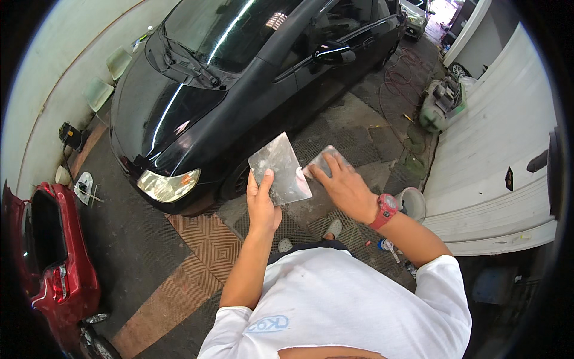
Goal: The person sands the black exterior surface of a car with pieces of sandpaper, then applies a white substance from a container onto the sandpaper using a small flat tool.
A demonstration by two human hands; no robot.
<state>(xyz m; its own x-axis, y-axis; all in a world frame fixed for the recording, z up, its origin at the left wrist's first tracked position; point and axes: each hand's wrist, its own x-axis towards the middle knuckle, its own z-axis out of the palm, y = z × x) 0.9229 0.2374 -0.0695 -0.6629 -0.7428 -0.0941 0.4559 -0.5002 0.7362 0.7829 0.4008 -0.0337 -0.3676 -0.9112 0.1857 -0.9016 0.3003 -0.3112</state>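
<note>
My left hand (261,202) grips a flat grey rectangular plate (278,164) by its near left edge, thumb on top. Pale smudges mark its face, and a pinkish-white smear of paste (301,177) sits at its right edge. My right hand (348,190), with a red watch (387,209) on the wrist, is closed over a thin greyish spreader (326,154), fingers pressed on its upper face. The spreader's left corner is at the paste; whether they touch I cannot tell. Both hands are in front of my body, beside the front wheel of a black car (263,107).
A red car (75,263) stands at the left. On the right are a green air compressor (439,107), a coiled red hose (400,75) and a clear bucket (412,204) near the white wall (508,167). Tiled mats (197,245) cover part of the floor.
</note>
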